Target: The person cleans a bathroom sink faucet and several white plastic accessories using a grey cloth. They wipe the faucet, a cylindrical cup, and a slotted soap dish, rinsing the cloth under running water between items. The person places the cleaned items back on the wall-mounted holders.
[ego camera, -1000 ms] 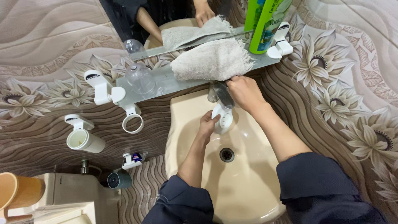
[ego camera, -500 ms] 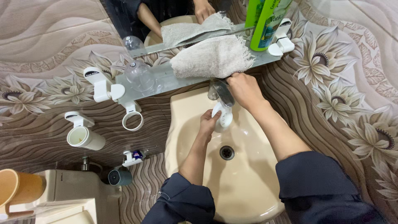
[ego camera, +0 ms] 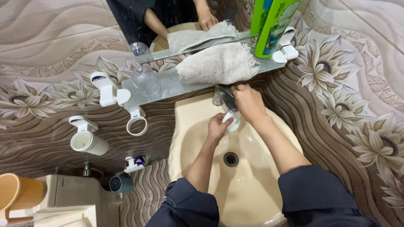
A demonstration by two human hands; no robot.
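My right hand [ego camera: 248,102] rests on the metal tap [ego camera: 225,97] at the back of the cream washbasin [ego camera: 191,126], fingers curled over its handle. My left hand [ego camera: 218,127] is cupped under the spout, holding a small white object [ego camera: 229,119] that could be soap or a cloth; I cannot tell which. Just above the tap a grey-beige towel [ego camera: 216,64] lies on the glass shelf [ego camera: 168,82]. The drain [ego camera: 230,159] sits in the middle of the basin, between my forearms.
A green bottle [ego camera: 271,25] stands at the shelf's right end, an upturned clear glass [ego camera: 146,80] at its left. A mirror [ego camera: 176,21] is above. On the wall at left hang a white ring holder [ego camera: 136,125] and a white cup [ego camera: 87,142]. An orange mug [ego camera: 17,191] stands lower left.
My right hand stays on the tap with only a slight shift. My left hand has stayed under the spout. The view has drifted slightly.
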